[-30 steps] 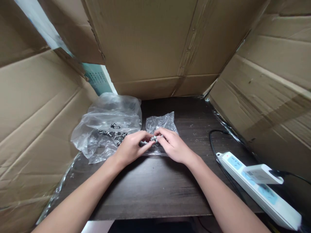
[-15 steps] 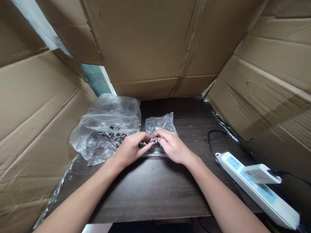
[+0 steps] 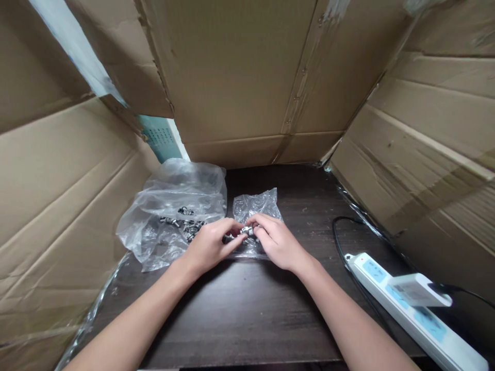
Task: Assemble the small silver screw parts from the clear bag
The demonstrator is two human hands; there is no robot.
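Between my two hands is a small shiny metal fitting, too small to name more exactly. My right hand pinches its right side with thumb and forefinger. The thumb and fingers of my left hand close on its left end. Under and behind the hands lies a small clear plastic bag. To the left, a larger clear plastic bag lies spread out, with a heap of similar metal fittings on it or in it; which, I cannot tell.
Cardboard walls enclose the dark wooden table at the back and both sides. On the right lies a white power strip with a white charger plugged in. A black cable loops beside it.
The whole view has shifted slightly, so everything sits a little lower. Both hands stay at the metal fitting, which shows a bit more between the fingertips.
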